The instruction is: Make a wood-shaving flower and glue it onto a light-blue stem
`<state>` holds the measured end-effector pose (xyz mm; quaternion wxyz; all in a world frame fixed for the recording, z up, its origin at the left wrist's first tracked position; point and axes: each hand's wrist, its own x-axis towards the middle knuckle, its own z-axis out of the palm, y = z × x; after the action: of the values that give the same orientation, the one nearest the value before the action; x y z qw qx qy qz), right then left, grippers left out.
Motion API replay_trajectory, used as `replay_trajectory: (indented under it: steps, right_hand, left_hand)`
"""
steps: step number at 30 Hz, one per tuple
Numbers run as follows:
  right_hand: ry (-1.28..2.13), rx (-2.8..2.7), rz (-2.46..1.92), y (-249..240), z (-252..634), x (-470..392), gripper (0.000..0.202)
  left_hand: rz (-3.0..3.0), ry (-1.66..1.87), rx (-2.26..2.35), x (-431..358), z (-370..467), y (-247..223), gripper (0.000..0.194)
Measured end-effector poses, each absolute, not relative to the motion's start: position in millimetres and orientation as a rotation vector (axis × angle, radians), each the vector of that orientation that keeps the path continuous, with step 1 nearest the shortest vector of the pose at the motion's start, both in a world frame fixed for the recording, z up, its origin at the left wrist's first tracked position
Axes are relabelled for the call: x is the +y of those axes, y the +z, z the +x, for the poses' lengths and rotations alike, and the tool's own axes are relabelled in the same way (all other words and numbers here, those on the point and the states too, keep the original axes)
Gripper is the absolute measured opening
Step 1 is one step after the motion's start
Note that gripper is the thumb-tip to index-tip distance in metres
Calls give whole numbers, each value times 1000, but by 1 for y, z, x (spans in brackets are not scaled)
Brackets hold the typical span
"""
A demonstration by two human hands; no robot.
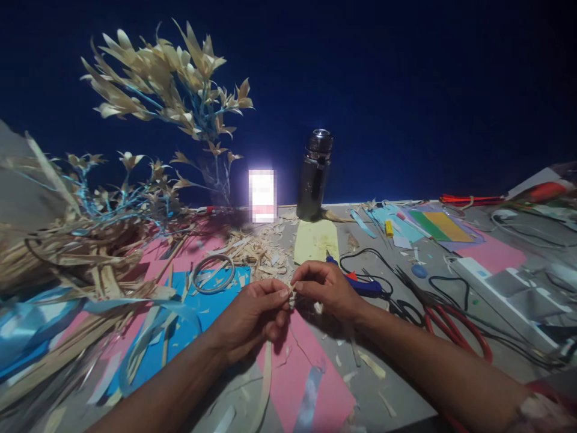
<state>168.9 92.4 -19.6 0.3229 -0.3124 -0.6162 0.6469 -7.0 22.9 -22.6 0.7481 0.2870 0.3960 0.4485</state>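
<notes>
Near the middle of the view, my left hand (256, 316) pinches a small pale strip (291, 290) between thumb and fingertips. My right hand (329, 290) meets it from the right, its thumb and forefinger closed on the other end of the same strip. The fingertips of both hands almost touch. Below my left hand hangs a long pale strip (267, 385); whether it is held is unclear. Under the hands lie a pink sheet (315, 373) and pale scraps. A blue glue gun (365, 285) lies just behind my right hand.
A dark flask (313, 180) stands at the back beside a bright light (262, 195). Pale artificial flowers (180, 78) rise at the back left. Red-handled scissors (455, 331) and a white power strip (505, 300) lie right. A tape ring (214, 273) rests on blue sheets.
</notes>
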Motion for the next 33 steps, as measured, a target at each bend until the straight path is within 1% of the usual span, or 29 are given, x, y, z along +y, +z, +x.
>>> replay_trajectory:
  steps: [4,8,15,17,20,21,24,25,26,29,33]
  right_hand:
    - [1644,-1675,-824,-18,169,93,13]
    - [1489,-1834,-877,-18,169,93,13]
    - [1301,-2059,-881,-19,170,89,8]
    - [1257,-2089,-874,-19,170,90,7]
    - [1341,-1964,-890,-21,167,89,8]
    - [1424,-1856,-907,-22,166,89,9]
    - [1681,-1478,-926,-25,161,85,17]
    - [1728,-1396,-918,-26,159,83,20]
    - [1752,-1342,-907,-26,157,81,22]
    - [1785,-1254,-867,-24,153,75,26]
    - [1896,-1159,-770,-25,148,69,31]
  left_hand:
    - [762,1085,1097,20,-2,-19,24]
    - [1026,1132,1367,19,-1,-15,20]
    - [1563,1147,1555,16,-5,-9,19]
    - [1608,1140,1563,16,-6,-9,20]
    - [1331,1228,1452,17,-6,-9,9]
    - [1179,1263,1366,17,-5,-9,11]
    - [783,1271,1116,18,-1,-12,47]
    - [712,1255,1071,18,2,-13,54]
    - [666,1249,1052,18,4,-14,55]
    - [628,1299,1039,17,12,-18,49]
    - [603,1347,1022,17,17,-20,53]
